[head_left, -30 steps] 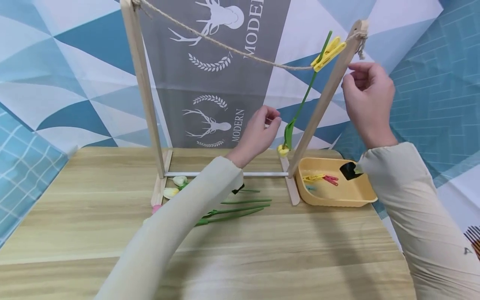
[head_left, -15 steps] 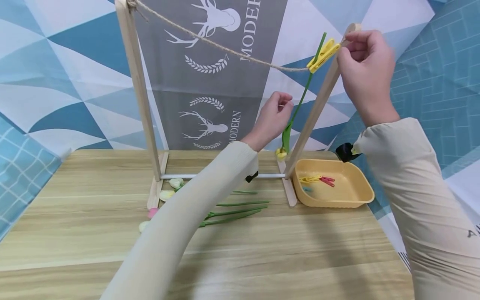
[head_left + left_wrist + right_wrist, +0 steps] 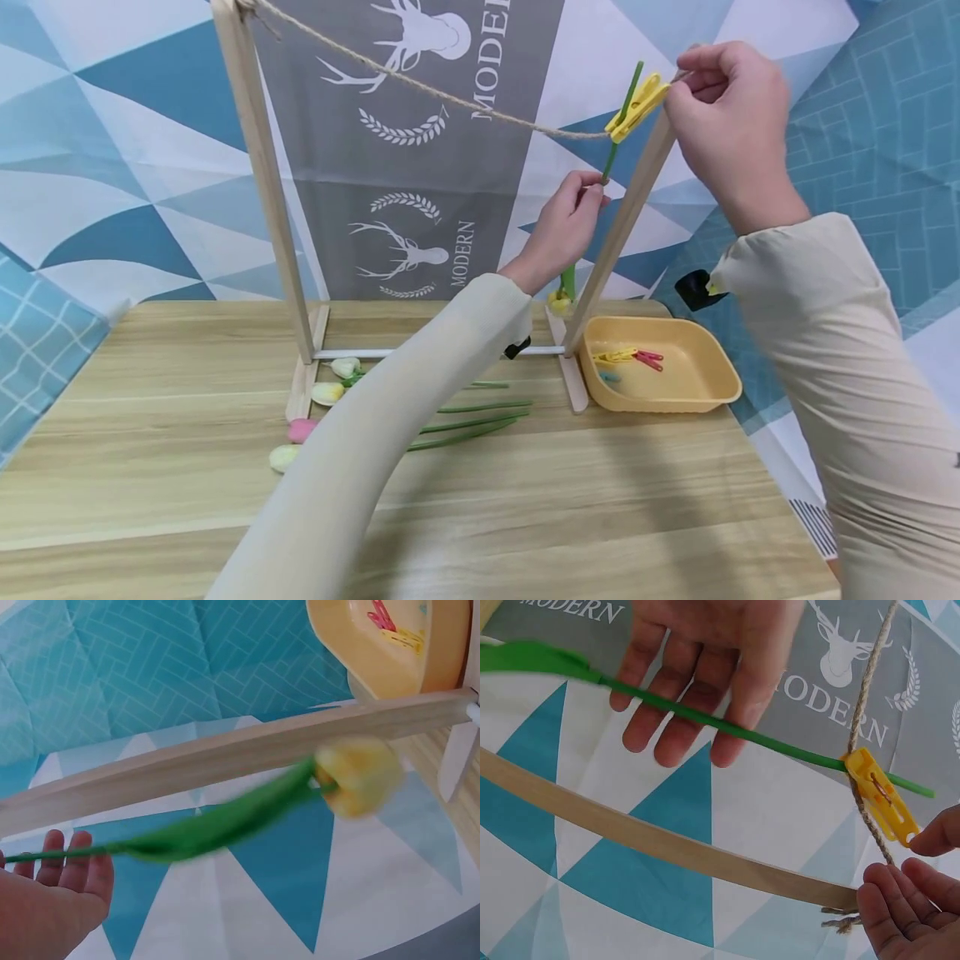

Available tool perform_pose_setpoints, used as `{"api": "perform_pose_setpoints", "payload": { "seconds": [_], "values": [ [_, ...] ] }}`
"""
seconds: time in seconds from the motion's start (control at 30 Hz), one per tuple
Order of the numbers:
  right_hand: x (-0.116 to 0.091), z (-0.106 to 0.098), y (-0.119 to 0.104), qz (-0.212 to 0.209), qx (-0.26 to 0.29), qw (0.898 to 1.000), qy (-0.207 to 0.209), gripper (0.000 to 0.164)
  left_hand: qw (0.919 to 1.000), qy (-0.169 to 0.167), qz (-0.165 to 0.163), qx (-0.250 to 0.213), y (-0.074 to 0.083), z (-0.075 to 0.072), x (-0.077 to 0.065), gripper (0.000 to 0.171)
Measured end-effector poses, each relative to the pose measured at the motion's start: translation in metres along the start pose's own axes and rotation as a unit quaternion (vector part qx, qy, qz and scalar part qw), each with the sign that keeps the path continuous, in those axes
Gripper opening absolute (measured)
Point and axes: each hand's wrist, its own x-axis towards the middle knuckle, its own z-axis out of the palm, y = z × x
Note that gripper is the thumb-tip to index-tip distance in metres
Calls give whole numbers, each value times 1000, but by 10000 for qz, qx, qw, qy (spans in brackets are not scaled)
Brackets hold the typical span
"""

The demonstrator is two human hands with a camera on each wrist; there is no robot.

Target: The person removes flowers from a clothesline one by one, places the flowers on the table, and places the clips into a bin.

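Note:
A yellow tulip [image 3: 360, 776] hangs head down, its green stem [image 3: 682, 712] clipped to a twine rope [image 3: 420, 79] by a yellow clothespin [image 3: 877, 796]. My left hand [image 3: 566, 225] touches the stem below the clothespin; in the right wrist view its fingers lie loosely extended behind the stem. My right hand [image 3: 738, 125] is at the clothespin's outer end, beside the top of the wooden post [image 3: 637, 200]. One fingertip [image 3: 937, 832] meets that end, while the other fingers are loosely bent near the rope, with a gap between them and that fingertip.
Several tulips, white [image 3: 327, 393] and pink [image 3: 302, 430], lie on the wooden table [image 3: 525, 508], partly hidden by the left sleeve. A yellow basin [image 3: 697, 400] holds yellow, red and blue-green clothespins [image 3: 648, 359]. Another post [image 3: 262, 167] carries the rope's far end.
My left hand has moved right and up until it reaches the stem. My right hand has risen from beside the post to the clothespin's end. The clothespin stays on the rope.

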Motion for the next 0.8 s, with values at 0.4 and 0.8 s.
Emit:
{"api": "perform_pose_setpoints", "payload": {
  "seconds": [0.4, 0.8],
  "values": [
    [4, -6, -3, 38, -119, 9996, -234, 37, 9983, 13, 211, -534, 15, 1, 5, 31],
    [9, -9, -8, 399, -173, 9907, -1290, 47, 9977, -36, 258, -622, 20, -1, 3, 28]
  ]
}}
